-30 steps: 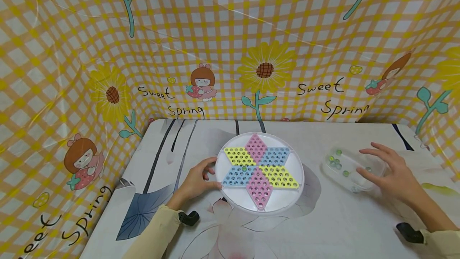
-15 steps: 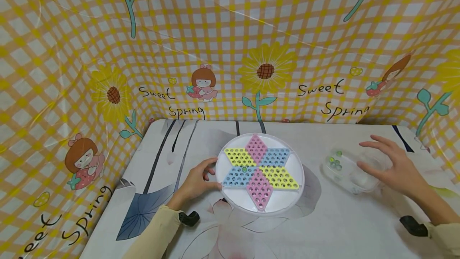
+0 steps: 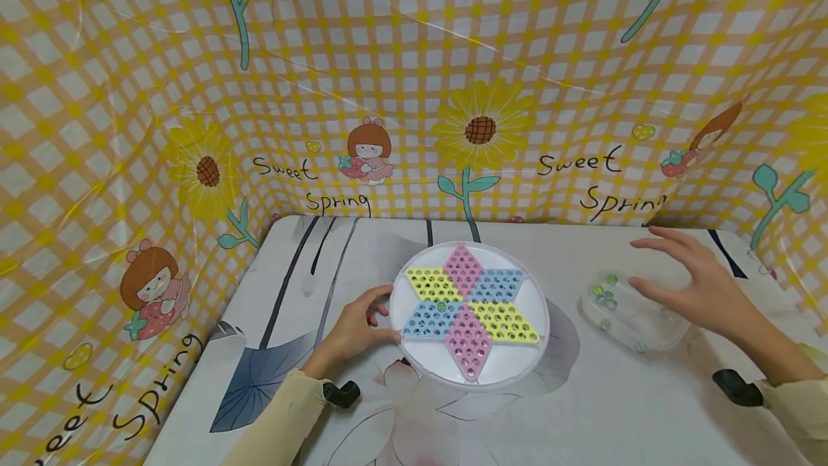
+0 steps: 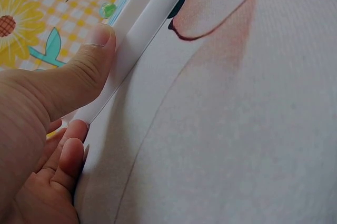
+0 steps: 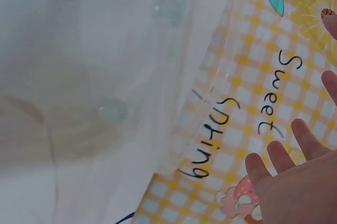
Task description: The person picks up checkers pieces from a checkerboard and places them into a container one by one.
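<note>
A round white Chinese checkers board (image 3: 427, 358) with a pink, yellow and blue star of holes lies mid-table. One green marble (image 3: 442, 307) sits in its left blue section. My left hand (image 3: 359, 323) grips the board's left edge; in the left wrist view the thumb (image 4: 92, 61) lies on the rim with fingers curled below. My right hand (image 3: 701, 286) hovers over the right part of a clear plastic container (image 3: 647, 336), fingers spread and holding nothing visible. Several green marbles (image 3: 606, 298) lie in the container. The right wrist view shows blurred marbles (image 5: 113, 109) through its wall.
A white floral cloth (image 3: 556, 416) covers the table. Yellow checked fabric (image 3: 401, 78) hangs along the back and sides. Between board and container lies a strip of bare cloth (image 3: 569, 257).
My right hand has shifted slightly left and away from me over the container, its fingers spread. Some marbles in the container sit differently. My left hand and the board stay put.
</note>
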The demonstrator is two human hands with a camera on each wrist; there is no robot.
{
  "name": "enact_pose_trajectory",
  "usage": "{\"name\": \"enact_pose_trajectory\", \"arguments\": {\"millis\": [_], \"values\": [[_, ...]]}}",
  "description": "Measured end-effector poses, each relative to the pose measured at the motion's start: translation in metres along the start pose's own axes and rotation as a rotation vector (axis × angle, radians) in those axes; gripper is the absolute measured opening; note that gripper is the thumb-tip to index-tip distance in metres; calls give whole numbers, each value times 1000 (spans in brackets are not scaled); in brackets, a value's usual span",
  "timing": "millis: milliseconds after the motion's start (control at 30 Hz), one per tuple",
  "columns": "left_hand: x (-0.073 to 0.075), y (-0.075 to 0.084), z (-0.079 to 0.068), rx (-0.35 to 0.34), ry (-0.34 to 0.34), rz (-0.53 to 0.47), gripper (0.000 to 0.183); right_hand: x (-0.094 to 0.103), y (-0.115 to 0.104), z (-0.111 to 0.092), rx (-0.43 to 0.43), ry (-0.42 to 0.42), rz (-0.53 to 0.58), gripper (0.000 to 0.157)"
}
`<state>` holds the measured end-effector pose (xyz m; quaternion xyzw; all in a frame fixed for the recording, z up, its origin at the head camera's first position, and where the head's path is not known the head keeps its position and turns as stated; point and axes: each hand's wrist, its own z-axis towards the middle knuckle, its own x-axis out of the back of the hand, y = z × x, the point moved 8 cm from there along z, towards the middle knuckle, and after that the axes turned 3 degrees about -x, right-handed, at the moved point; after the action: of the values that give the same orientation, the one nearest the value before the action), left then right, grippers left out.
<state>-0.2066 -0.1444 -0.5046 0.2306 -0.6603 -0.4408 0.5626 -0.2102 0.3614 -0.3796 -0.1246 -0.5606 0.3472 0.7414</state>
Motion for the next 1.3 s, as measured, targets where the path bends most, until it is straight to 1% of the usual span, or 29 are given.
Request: {"name": "enact_pose_trajectory", "arguments": {"millis": [133,367,600,700,933,1133,1300], "values": [[1,0,0,-8,5,4,89,-3,-12,9,31,5,-13,60],[0,0,1,-15,3,3,88,-15,-36,24,116,18,-37,68],[0,0,0,-20,-2,-1,89,-27,-58,38,156,9,-42,69],[1,2,0,-30,-4,-2,89,-33,-66,44,159,-15,-42,67],[1,0,0,-5,-14,-5,91,-53,-84,56,193,-72,-27,65],[2,1,0,-10,-15,2,90,-77,-97,64,184,-148,17,62],[3,5,-1,-23,-13,-3,90,-97,-106,69,187,-219,65,65]]}}
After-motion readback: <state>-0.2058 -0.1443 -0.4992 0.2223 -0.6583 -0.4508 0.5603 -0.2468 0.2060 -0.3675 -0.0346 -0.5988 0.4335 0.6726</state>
